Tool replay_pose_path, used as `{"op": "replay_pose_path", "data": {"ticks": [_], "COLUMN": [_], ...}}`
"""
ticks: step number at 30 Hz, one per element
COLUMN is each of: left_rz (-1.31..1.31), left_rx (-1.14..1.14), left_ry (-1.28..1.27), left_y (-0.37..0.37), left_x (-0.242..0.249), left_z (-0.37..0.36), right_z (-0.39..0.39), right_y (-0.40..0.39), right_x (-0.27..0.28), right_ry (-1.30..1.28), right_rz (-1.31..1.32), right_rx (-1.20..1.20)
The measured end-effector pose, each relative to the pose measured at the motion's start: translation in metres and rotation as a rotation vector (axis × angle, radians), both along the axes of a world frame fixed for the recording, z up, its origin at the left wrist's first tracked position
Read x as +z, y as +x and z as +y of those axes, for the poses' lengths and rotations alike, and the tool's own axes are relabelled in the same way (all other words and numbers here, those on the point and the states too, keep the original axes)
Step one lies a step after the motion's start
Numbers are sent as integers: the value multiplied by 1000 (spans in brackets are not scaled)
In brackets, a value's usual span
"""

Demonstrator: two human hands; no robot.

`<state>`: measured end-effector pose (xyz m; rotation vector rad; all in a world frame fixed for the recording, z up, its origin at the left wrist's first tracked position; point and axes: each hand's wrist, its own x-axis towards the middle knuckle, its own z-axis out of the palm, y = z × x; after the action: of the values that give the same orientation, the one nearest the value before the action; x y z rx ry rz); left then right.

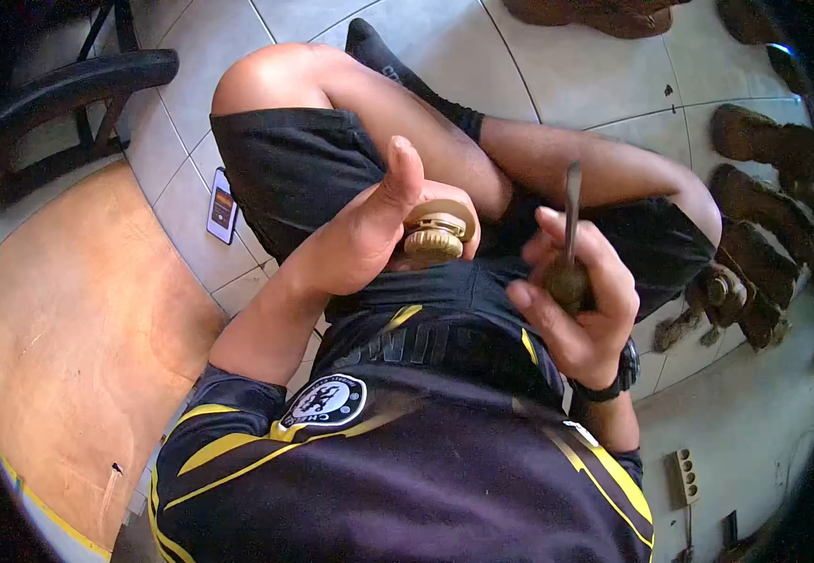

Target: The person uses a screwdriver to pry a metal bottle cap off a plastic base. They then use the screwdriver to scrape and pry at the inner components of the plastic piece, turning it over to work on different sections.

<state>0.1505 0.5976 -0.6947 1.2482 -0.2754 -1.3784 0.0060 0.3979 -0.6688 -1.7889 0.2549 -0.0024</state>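
My left hand (369, 225) holds a round brass-coloured part (435, 242) above my lap. The part has a ridged knob facing me and a wider flat disc behind it. The fingers curl behind this part, and the thumb sticks up away from it. To the right, my right hand (585, 300) is closed around the rounded handle of a tool (571, 211). Its thin metal shaft points up, away from my body. Tool and brass part are apart. Some fingers of both hands are hidden.
My crossed legs rest on the tiled floor (595, 56). A phone (223, 206) lies at left, near a wooden board (88, 338) and a black metal frame (78, 84). Several brown, furry-looking objects (759, 216) lie at right. A power strip (686, 477) is at lower right.
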Motion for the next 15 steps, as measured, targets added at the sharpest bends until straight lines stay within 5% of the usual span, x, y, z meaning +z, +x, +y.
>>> {"op": "replay_pose_path", "data": {"ticks": [5,13,15], "left_rz": [64,221,191], "left_rx": [-39,-47,-277], "left_ry": [89,153,73], "left_y": [-5,-7,2], "left_x": [3,14,7], "left_z": [-4,-11,-3], "right_z": [12,20,25], "right_y": [19,22,15], "right_x": [-25,-26,-34], "right_ry": [345,15,42], "right_rz": [-115,-290,-301], "right_rx": [24,61,1]}}
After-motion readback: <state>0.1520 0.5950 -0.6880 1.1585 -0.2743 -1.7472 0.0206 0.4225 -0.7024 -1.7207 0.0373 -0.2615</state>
